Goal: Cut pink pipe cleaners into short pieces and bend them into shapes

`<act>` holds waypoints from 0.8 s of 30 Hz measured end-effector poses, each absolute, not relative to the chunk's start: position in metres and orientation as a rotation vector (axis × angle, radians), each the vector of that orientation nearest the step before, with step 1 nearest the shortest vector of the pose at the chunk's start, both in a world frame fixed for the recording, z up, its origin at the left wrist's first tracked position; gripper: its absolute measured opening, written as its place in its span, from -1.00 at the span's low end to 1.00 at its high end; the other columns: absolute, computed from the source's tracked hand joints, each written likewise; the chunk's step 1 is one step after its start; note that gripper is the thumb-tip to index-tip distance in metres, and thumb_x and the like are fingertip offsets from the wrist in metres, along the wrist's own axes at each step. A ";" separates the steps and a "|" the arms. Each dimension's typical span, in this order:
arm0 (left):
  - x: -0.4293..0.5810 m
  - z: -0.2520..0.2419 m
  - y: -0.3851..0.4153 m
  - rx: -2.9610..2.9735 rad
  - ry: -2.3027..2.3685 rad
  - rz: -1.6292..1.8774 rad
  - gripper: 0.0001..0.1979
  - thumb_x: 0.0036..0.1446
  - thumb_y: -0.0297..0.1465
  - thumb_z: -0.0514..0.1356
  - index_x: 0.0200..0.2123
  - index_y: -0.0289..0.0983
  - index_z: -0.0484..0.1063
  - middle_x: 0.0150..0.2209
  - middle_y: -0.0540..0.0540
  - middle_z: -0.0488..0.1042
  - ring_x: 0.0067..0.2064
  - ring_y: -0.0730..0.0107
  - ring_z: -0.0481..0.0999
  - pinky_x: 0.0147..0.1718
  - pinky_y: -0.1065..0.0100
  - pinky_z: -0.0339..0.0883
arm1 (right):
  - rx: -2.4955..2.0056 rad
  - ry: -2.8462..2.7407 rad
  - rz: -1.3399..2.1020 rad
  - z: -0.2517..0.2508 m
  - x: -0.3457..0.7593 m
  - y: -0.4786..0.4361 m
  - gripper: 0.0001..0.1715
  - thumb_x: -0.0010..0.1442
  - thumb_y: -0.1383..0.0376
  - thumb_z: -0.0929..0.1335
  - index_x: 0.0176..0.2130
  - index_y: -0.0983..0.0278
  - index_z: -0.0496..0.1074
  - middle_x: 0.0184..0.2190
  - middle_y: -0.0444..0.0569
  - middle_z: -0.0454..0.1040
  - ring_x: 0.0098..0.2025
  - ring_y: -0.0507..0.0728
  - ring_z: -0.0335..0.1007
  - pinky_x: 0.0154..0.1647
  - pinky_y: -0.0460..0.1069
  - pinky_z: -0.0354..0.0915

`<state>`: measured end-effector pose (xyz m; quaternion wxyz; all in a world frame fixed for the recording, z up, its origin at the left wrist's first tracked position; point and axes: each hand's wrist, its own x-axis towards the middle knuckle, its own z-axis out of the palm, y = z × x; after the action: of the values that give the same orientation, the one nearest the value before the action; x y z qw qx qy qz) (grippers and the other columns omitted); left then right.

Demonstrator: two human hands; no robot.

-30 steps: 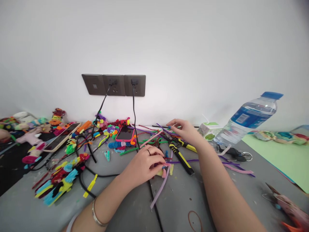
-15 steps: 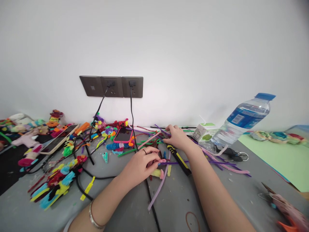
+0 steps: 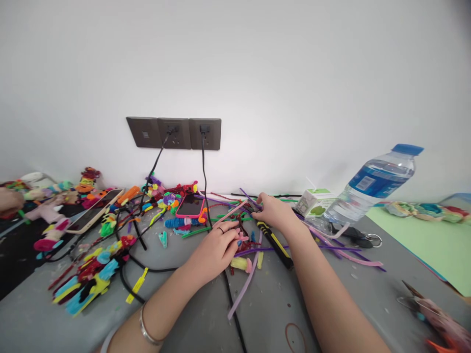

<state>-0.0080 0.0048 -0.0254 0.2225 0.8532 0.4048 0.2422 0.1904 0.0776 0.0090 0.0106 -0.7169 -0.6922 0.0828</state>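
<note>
My left hand [image 3: 215, 247] is low over the grey table, its fingers closed around a small pink fuzzy pipe cleaner piece [image 3: 243, 237]. Beside its fingertips lies a short pale-yellow fuzzy piece [image 3: 241, 264] with a pink end, near a lilac pipe cleaner [image 3: 246, 289]. Farther back, my right hand [image 3: 273, 211] reaches among pipe cleaners, thumb and forefinger apart, nothing visibly gripped. Just under its palm lies a tool with a black-and-yellow handle [image 3: 275, 244]. A purple pipe cleaner [image 3: 316, 247] crosses in front of that handle.
A pink-cased phone [image 3: 190, 207], black cables [image 3: 230, 294] and colourful pipe cleaner figures [image 3: 91, 277] are on the left. To the right stand a drink carton [image 3: 316, 202] and a tilted water bottle [image 3: 375, 184]; scissors [image 3: 441, 318] lie nearer. Another person's hand [image 3: 10, 202] shows far left.
My left hand has drawn slightly closed around the pink piece. My right hand stays by the pipe cleaners with a small finger shift. Another person's hand has come in at far left.
</note>
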 end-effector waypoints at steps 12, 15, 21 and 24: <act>-0.008 -0.018 0.006 2.333 1.119 0.760 -0.78 0.28 -0.51 -0.02 -0.28 -0.25 0.41 0.08 -0.23 0.43 0.13 0.20 0.43 0.10 0.13 0.35 | -1.955 -1.987 0.495 0.027 0.217 0.077 -0.61 0.08 0.16 0.36 -0.09 0.22 0.35 -0.31 -0.05 0.54 -0.28 0.20 0.46 -0.30 0.00 0.22; -0.009 -0.019 0.005 2.323 1.159 0.755 -0.78 0.29 -0.49 -0.03 -0.29 -0.25 0.41 0.14 -0.24 0.36 0.19 0.16 0.37 0.10 0.11 0.34 | -1.813 -1.956 0.598 0.035 0.225 0.074 -0.52 0.13 0.16 0.32 0.03 0.26 0.32 -0.38 -0.07 0.51 -0.38 0.14 0.41 -0.39 -0.04 0.20; -0.010 -0.022 0.007 2.303 1.174 0.803 -0.78 0.30 -0.48 -0.03 -0.30 -0.25 0.40 0.05 -0.22 0.42 0.21 0.14 0.33 0.07 0.10 0.33 | -1.830 -1.992 0.554 0.055 0.226 0.060 -0.54 0.19 0.12 0.29 0.02 0.29 0.38 -0.16 0.07 0.54 -0.23 0.21 0.47 -0.26 0.00 0.27; -0.010 -0.024 0.009 2.294 1.157 0.844 -0.79 0.29 -0.48 -0.02 -0.28 -0.25 0.41 -0.05 -0.19 0.48 0.15 0.15 0.36 0.06 0.11 0.32 | -1.841 -2.157 0.686 0.062 0.225 0.051 -0.71 0.18 0.12 0.29 -0.20 0.25 0.44 -0.33 0.01 0.55 -0.32 0.20 0.46 -0.36 -0.01 0.25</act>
<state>-0.0105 0.0091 -0.0240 0.2169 0.8280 0.4178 0.3046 0.2245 0.0511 0.0621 0.1116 -0.6271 -0.7346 0.2337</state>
